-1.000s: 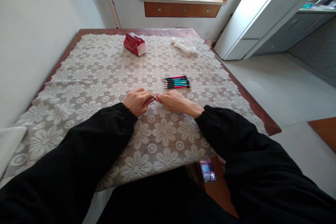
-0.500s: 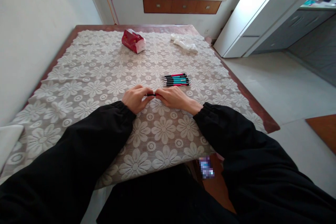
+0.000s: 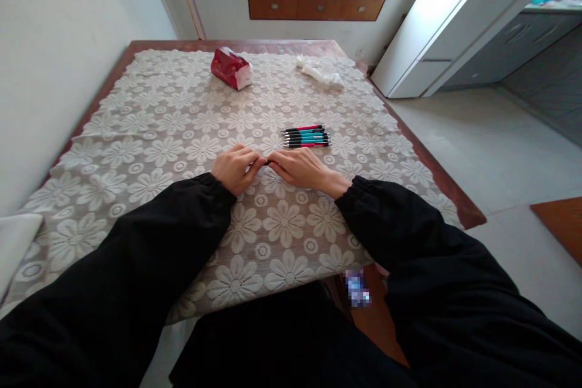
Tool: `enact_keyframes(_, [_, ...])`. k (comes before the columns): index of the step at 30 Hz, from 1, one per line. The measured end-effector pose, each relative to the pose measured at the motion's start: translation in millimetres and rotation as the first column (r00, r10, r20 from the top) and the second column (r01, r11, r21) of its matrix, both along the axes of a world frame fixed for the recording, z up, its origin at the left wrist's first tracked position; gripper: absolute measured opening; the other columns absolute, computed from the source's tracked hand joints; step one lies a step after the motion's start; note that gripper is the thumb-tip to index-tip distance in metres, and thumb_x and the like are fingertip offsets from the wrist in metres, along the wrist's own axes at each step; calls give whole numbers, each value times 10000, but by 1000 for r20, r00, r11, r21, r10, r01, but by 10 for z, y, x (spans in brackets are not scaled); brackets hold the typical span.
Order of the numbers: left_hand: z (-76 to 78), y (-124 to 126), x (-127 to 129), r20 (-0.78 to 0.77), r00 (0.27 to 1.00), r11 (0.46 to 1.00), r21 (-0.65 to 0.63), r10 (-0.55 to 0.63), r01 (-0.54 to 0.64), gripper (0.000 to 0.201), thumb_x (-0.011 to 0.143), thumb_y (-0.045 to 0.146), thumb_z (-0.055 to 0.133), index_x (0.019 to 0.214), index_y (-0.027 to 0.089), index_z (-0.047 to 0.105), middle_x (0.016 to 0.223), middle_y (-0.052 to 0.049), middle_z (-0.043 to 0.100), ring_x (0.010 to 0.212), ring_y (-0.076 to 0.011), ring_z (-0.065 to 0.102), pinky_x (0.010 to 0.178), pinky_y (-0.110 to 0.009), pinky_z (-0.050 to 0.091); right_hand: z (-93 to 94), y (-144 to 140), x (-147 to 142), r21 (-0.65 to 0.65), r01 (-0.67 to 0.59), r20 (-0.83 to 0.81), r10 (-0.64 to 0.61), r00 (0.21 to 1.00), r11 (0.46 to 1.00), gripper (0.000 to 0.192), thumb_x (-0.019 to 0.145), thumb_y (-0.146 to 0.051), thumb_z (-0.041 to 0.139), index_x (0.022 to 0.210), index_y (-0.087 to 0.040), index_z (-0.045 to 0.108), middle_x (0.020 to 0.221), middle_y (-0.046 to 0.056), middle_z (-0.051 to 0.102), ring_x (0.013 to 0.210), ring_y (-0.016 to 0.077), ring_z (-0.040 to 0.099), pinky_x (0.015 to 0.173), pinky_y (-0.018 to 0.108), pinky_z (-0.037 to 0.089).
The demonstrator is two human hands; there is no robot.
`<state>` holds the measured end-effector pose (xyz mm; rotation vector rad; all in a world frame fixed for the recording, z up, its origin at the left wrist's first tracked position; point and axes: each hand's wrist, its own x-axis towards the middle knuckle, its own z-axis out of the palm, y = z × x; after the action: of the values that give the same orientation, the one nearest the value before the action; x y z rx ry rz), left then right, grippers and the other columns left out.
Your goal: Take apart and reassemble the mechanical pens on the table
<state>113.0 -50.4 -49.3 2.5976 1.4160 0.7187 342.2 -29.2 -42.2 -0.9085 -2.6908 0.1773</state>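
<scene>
The left hand (image 3: 236,168) and right hand (image 3: 297,168) met, fingers pinching a dark pen (image 3: 267,162) between them. A row of pens (image 3: 307,136) lay just beyond the right fingers on the table (image 3: 159,133).

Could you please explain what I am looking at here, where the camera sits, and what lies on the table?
There is no machine: a camera worn on a person's head looks down at their own black-sleeved arms. The left hand and right hand meet over a small dark pen-like piece, mostly hidden between the fingertips. They rest on a cream lace flower-patterned tablecloth. Just beyond lies a row of teal, red and black pens. Farther off sit a red tissue pack and crumpled white tissue.
</scene>
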Motion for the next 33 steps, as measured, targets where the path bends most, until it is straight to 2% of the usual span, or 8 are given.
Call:
enact_keyframes(3, [1, 1, 5, 38, 999, 1000, -9, 9, -9, 325, 984, 464, 570, 1134, 207, 701, 973, -58, 756, 936, -241, 659, 861, -379, 534, -16, 10, -1, -6, 0, -12, 0, 1000, 1000, 336, 1091, -329, 375, 1096, -151, 661, 982, 78, 730, 750, 153, 584, 647, 307, 256])
enact_keyframes(5, [-2, 3, 4, 32, 999, 1000, -6, 9, -8, 288, 960, 451, 614, 1094, 212, 702, 962, -54, 753, 936, -241, 659, 863, -372, 531, -31, 22, -1, -13, -4, -16, 3, 1000, 1000, 324, 1090, -322, 384, 1088, -152, 660, 985, 78, 726, 764, 154, 587, 658, 304, 265])
enact_keyframes(8, [-2, 5, 0, -3, 1000, 1000, -14, 4, -4, 290, 1013, 413, 514, 965, 212, 718, 949, -71, 757, 962, -253, 653, 877, -382, 521, -39, 32, -3, -19, 4, -13, -4, 1000, 1000, 339, 1096, -346, 382, 1061, -155, 660, 981, 78, 723, 782, 162, 595, 670, 305, 274])
enact_keyframes(13, [5, 0, 2, 19, 1000, 999, -25, 21, -21, 329, 989, 474, 559, 1125, 216, 709, 1001, -65, 765, 969, -253, 654, 876, -385, 523, -21, 24, -8, -47, 30, -31, -32, 999, 998, 326, 1094, -332, 374, 1088, -161, 652, 998, 78, 721, 807, 167, 604, 683, 297, 291])
enact_keyframes(18, [2, 3, 13, -13, 1000, 1000, -30, 0, 0, 355, 1036, 431, 457, 969, 212, 728, 960, -72, 769, 960, -252, 653, 875, -385, 522, -59, 41, -5, -30, -16, -44, 15, 999, 999, 306, 1095, -319, 386, 1078, -151, 642, 1024, 94, 715, 854, 175, 614, 723, 293, 324])
enact_keyframes(23, [10, 0, 18, 27, 999, 999, -23, 23, -22, 323, 986, 471, 551, 1081, 210, 716, 978, -66, 766, 937, -247, 659, 852, -379, 528, -53, 34, 3, -34, -1, -64, -1, 998, 999, 278, 1086, -289, 392, 1117, -156, 634, 1032, 83, 718, 849, 169, 621, 705, 289, 321])
enact_keyframes(28, [-4, 11, 5, -28, 1000, 1000, -28, 8, -9, 391, 1039, 422, 431, 893, 208, 724, 903, -75, 763, 914, -253, 649, 840, -388, 518, -18, 14, 0, -51, -31, -58, 28, 998, 998, 284, 1081, -280, 394, 1155, -172, 646, 1061, 85, 717, 877, 172, 621, 720, 286, 331])
enact_keyframes(33, [-18, 16, 4, 13, 1000, 999, -28, 17, -17, 319, 980, 473, 566, 1090, 214, 716, 978, -66, 759, 930, -244, 657, 855, -380, 528, -34, 23, 9, -30, 9, -64, -11, 998, 1000, 300, 1079, -288, 396, 1186, -173, 651, 1063, 87, 722, 863, 170, 622, 698, 286, 319])
